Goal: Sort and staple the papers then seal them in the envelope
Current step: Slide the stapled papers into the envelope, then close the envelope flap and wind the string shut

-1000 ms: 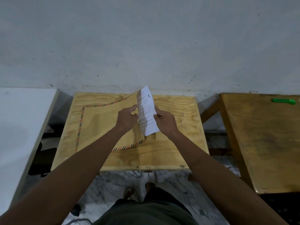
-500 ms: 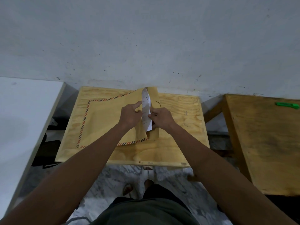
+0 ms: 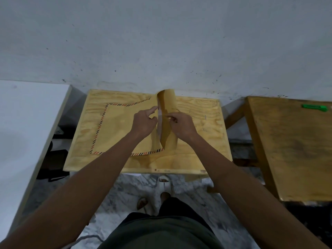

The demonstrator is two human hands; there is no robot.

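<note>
Papers now almost swallowed by envelope at frame centre; left hand holding mouth apart, right hand pinching flap; sealing next.

My small plywood table stands against the wall, and the brown envelope with its striped border lies flat on its left half, the flap end curling up near the middle. To my right stands a second, darker wooden table, with a green object lying near its far edge. A white surface sits to my left.
</note>
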